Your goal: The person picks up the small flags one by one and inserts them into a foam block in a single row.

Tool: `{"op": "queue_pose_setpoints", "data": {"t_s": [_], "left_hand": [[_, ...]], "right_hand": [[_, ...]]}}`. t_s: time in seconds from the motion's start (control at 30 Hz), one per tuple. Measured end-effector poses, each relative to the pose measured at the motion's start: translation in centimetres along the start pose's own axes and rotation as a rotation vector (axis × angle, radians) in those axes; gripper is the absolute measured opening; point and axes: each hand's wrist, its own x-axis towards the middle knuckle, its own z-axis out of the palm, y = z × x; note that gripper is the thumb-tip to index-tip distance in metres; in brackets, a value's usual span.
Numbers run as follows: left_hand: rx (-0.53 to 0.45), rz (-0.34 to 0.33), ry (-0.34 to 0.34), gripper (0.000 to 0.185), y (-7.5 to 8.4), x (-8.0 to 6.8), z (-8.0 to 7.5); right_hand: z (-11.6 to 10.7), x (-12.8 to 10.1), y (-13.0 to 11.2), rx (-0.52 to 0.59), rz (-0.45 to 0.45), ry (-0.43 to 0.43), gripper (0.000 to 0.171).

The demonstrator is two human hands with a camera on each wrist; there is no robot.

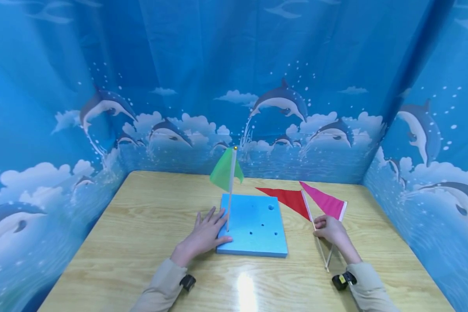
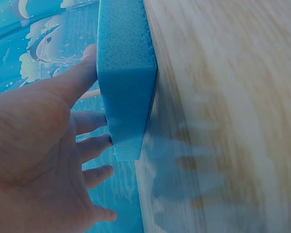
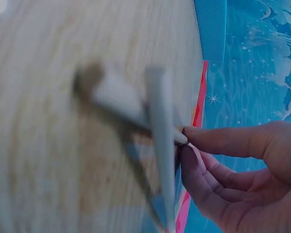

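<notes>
My left hand, fingers spread, touches the blue board, likely steadying it; my right hand pinches the red flag by its stick.

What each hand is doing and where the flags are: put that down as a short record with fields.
Left hand: fingers spread, touching the left side of the thick, square, light-blue foam-like board
Right hand: thumb and fingers pinch the pale stick of the triangular red cloth flag
Standing flag: green cloth flag, roughly upright in the board near its left edge
Other flag: triangular pink cloth flag, right of the red one
Board top: several unfilled holes
Surface: light wood-grain table
</notes>
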Motion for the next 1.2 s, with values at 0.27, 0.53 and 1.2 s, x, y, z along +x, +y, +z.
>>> {"op": "queue_pose_setpoints", "data": {"t_s": [0.27, 0.53, 1.2], "left_hand": [[-0.002, -0.01, -0.005, 0.076, 0.1, -0.1, -0.1], [0.007, -0.01, -0.01, 0.076, 0.2, 0.0, -0.1], [0.017, -0.006, -0.012, 0.076, 0.2, 0.0, -0.2]], "right_hand": [[0.0, -0.1, -0.3, -0.044, 0.021, -0.016, 0.027], [-0.2, -0.3, -0.6, -0.067, 0.012, -0.026, 0.029], [-0.9, -1.2, -4.8, 0.299, -0.109, 0.101, 0.032]]}}
